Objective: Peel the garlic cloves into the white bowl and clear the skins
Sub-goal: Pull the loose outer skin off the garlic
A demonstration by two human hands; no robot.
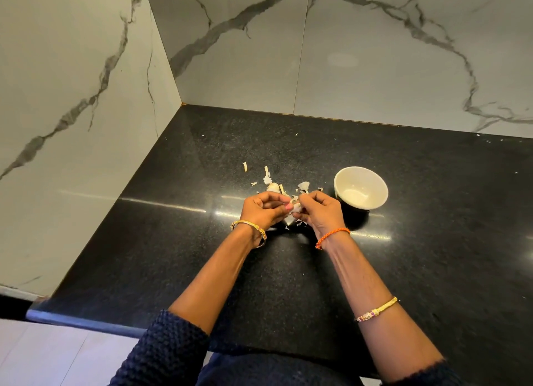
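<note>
Mid-peel. Left hand [264, 209] & right hand [315, 209]: each grip curled tight, pinching one garlic clove [292, 212] btwn them. White bowl [375, 180] at 3 o'clock, looks empty. Skins [268, 179] scattered at 12 on counter [432, 241]. Most work left, I'd judge.

One camera sits on the person's head. It looks forward and down at the black counter [178, 235], close above it, toward the wall corner [181, 103].
</note>
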